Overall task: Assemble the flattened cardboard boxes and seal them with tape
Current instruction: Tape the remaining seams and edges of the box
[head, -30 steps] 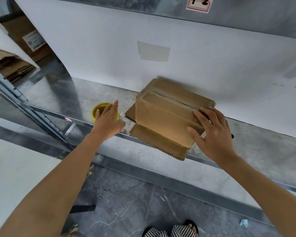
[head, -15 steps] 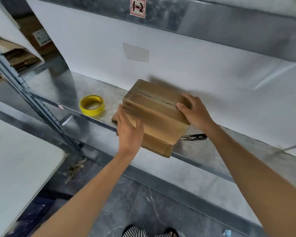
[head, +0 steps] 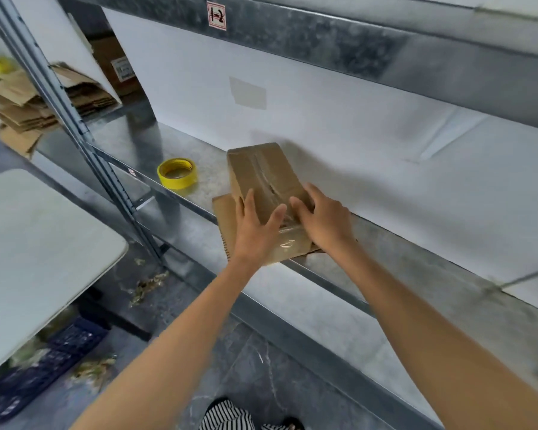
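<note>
1. We think the small brown cardboard box [head: 261, 175] is light and stiff, but its walls can dent if we squeeze hard
2. The shiny tape [head: 288, 243] looks slippery, so we would hold the bare sides
3. Our left hand [head: 255, 231] and right hand [head: 325, 226] both grasp its near end
4. It sits on a flat brown cardboard sheet [head: 224, 218] on the grey metal shelf [head: 208, 181], with a taped seam along its top
</note>
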